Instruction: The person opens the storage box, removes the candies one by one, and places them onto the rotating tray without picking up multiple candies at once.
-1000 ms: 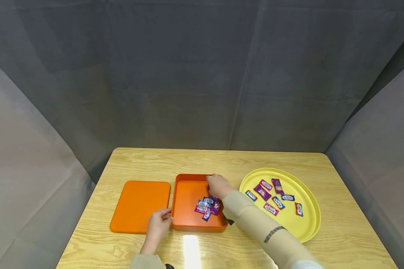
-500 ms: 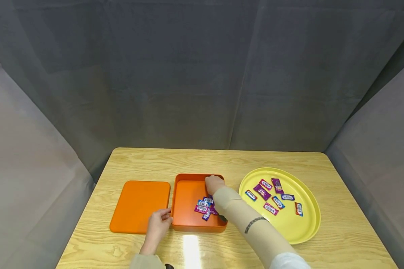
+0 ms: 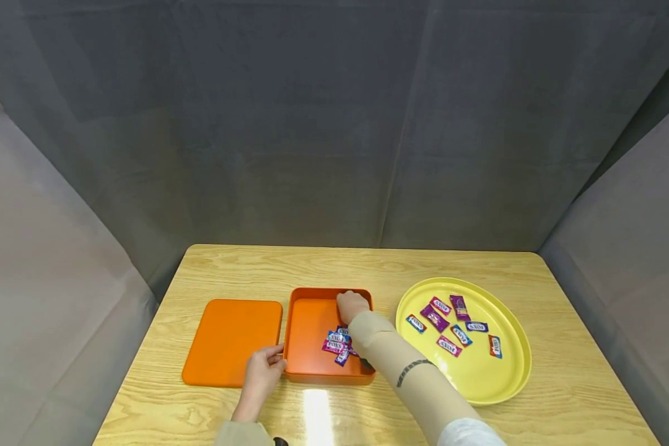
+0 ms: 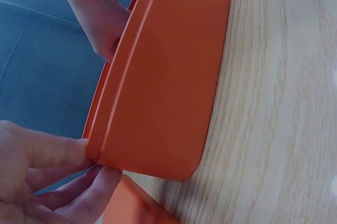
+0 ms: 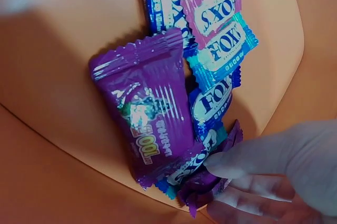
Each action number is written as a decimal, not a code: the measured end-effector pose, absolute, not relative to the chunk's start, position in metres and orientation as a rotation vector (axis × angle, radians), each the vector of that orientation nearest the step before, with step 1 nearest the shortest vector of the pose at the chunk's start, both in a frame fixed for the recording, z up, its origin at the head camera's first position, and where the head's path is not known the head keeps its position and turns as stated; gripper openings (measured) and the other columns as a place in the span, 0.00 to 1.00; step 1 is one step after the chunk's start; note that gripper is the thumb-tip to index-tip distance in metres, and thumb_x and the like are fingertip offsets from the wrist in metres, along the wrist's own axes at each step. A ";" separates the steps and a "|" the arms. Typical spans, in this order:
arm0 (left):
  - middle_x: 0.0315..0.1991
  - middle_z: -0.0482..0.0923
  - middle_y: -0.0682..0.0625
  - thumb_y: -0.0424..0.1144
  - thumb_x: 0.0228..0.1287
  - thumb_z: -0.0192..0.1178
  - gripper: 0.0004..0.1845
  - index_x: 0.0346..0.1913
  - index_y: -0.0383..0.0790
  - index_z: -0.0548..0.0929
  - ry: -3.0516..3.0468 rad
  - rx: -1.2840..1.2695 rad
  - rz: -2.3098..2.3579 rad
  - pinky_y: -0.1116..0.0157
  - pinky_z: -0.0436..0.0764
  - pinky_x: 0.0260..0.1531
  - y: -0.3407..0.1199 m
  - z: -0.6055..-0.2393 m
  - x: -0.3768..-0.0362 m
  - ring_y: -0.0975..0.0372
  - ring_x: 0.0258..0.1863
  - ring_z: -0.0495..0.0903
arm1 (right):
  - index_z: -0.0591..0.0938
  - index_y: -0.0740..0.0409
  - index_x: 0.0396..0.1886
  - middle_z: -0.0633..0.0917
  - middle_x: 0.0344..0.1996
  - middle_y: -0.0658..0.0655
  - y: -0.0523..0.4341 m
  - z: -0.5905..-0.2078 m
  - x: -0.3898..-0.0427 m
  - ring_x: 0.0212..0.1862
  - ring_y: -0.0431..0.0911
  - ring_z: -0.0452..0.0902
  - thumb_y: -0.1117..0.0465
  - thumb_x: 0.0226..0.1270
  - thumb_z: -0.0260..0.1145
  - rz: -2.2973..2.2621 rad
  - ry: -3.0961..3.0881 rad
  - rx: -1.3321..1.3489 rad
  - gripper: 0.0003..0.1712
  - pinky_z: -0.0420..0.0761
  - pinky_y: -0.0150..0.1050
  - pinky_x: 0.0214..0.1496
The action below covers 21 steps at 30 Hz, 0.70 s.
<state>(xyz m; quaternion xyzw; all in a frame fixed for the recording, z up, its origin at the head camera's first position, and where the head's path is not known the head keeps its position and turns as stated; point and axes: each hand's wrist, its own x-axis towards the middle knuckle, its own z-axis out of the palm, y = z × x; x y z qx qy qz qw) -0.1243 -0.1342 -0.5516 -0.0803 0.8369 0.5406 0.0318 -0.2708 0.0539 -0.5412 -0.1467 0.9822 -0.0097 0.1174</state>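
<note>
An orange box [image 3: 312, 337] is set open near the middle of the desk [image 3: 368, 266], and everything else is placed from it. Inside it, toward its right wall, a small heap of wrapped candies [image 3: 340, 344] is piled — blue, pink and purple wrappers overlapping one another. In the right wrist view the largest of them, a purple candy [image 5: 150, 103], is seen lying flat on the box floor with its long axis running away from the fingertips [image 5: 231, 163], which are pressed against a purple wrapper at the near edge of the heap. The right hand [image 3: 352, 306] is reached into the box at its far right corner, just beyond the heap; its fingers appear curled round a candy, though the grip itself is only partly shown. The right hand is plainly the nearer one to the candies.

The left hand [image 3: 263, 371] is kept at the box's near left corner, the wall pinched between thumb and fingers [image 4: 97, 182] — the box is steadied there.

Just left of the box, touching or nearly touching it, the flat orange lid [image 3: 231, 341] lies on the desk. Well to the right of the box a round yellow tray [image 3: 507, 384] holds seven more wrapped candies [image 3: 451, 325], scattered singly.
</note>
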 end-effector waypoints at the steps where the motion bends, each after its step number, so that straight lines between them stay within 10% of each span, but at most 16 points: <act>1: 0.39 0.78 0.38 0.25 0.58 0.57 0.19 0.54 0.24 0.75 2.574 -0.246 1.667 0.64 0.79 0.30 -0.134 -0.551 -0.124 0.53 0.38 0.78 | 0.80 0.60 0.38 0.80 0.31 0.60 0.054 -0.541 -0.270 0.33 0.49 0.77 0.67 0.57 0.65 -0.025 2.875 -0.430 0.08 0.80 0.42 0.41; 21: 0.39 0.78 0.38 0.25 0.57 0.56 0.19 0.53 0.24 0.75 2.576 -0.247 1.670 0.65 0.78 0.29 -0.134 -0.552 -0.125 0.54 0.37 0.78 | 0.81 0.61 0.39 0.79 0.33 0.60 0.054 -0.530 -0.262 0.38 0.52 0.78 0.69 0.59 0.63 -0.023 2.896 -0.568 0.08 0.79 0.43 0.44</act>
